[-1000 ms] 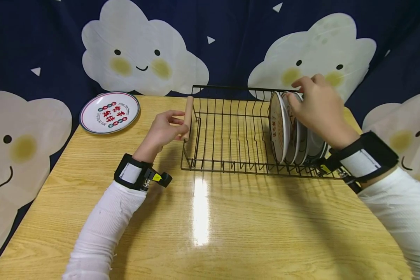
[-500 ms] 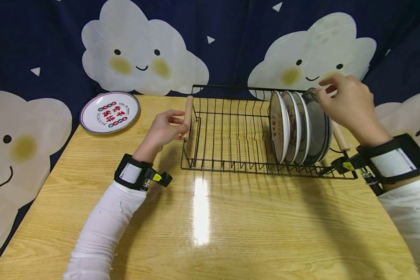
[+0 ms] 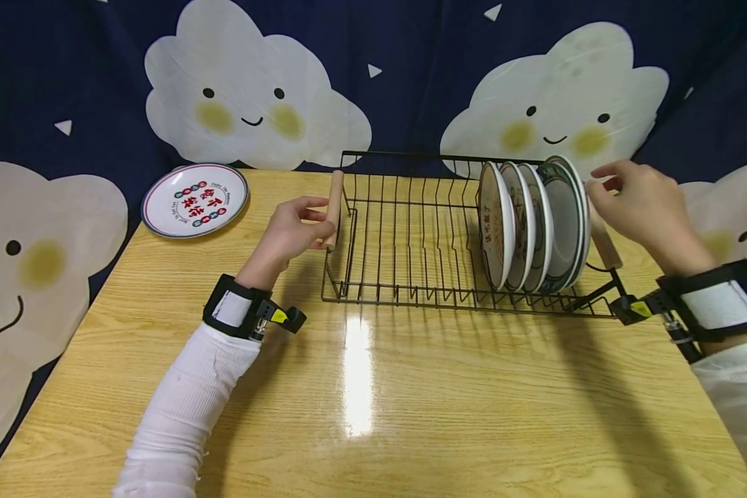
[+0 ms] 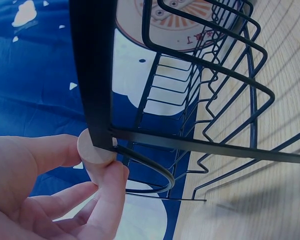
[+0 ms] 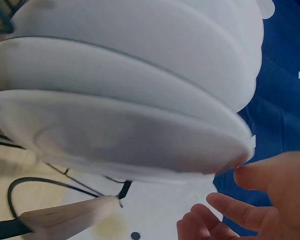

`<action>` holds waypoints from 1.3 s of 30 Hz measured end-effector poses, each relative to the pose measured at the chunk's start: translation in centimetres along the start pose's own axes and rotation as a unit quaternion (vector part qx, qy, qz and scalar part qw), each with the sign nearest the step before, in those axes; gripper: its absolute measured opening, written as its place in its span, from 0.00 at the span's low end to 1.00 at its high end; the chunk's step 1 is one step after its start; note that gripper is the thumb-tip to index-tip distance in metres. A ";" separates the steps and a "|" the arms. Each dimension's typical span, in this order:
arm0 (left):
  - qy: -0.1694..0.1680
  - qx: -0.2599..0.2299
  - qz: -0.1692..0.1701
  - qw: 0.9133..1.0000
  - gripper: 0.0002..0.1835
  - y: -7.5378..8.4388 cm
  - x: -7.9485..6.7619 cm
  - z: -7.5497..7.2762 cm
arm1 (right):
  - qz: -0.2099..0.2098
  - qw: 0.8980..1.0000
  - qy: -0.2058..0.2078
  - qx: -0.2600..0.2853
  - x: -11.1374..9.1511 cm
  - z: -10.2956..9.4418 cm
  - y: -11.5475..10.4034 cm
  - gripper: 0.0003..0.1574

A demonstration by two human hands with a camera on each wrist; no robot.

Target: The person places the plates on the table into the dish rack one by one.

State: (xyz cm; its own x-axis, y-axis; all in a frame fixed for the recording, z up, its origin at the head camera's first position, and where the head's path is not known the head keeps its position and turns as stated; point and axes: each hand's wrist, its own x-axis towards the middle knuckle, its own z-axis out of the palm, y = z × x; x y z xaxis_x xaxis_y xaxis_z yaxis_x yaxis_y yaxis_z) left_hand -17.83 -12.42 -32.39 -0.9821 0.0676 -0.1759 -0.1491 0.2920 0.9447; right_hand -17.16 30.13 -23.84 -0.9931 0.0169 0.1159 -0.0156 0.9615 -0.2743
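A black wire dish rack (image 3: 411, 305) stands on the wooden table, with a wooden handle at each end. My left hand (image 3: 292, 229) pinches the left handle (image 3: 335, 207) between thumb and fingers; the left wrist view shows the handle's round end (image 4: 96, 151). Several plates stand on edge in the rack's right part. The rightmost plate (image 3: 563, 221) is white with a dark green patterned rim. Beside its upper edge is my right hand (image 3: 644, 204), fingers loosely bent and holding nothing. In the right wrist view, its thumb (image 5: 257, 175) lies close to the plate's rim; contact is unclear.
A white plate (image 3: 196, 200) with red characters and a blue rim lies at the table's back left. The right wooden handle (image 3: 606, 238) is just past the last plate. Behind the table hangs a dark blue cloth (image 3: 404, 41) with cloud prints.
My right hand has moved from above the plates to the right, past the rightmost plate, and slightly down. That plate now leans a little differently. The left hand has stayed on the handle.
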 end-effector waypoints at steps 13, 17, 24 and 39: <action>-0.001 -0.004 0.000 1.000 0.27 0.0 0.0 0.0 | 0.020 0.998 -0.054 -0.021 -0.4 1.4 2.8 0.38; -0.001 -0.005 0.000 1.000 0.27 0.0 -0.1 0.0 | 0.018 0.997 -0.063 -0.028 -0.5 1.6 3.3 0.38; -0.001 -0.005 0.000 1.000 0.27 0.0 -0.1 0.0 | 0.017 0.996 -0.082 -0.044 -0.8 1.9 3.9 0.39; -0.002 -0.003 -0.001 1.000 0.27 -0.1 -0.1 -0.1 | 0.018 0.990 -0.133 -0.052 -1.0 2.9 5.4 0.44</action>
State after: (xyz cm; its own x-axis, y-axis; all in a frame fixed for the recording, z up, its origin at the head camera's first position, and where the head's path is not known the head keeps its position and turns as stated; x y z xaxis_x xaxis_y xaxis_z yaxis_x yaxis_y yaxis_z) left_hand -17.76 -12.50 -32.41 -0.9813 0.0708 -0.1788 -0.1517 0.2871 0.9458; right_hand -16.58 34.47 -28.23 -0.9884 -0.0077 -0.1518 0.0186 0.9850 -0.1716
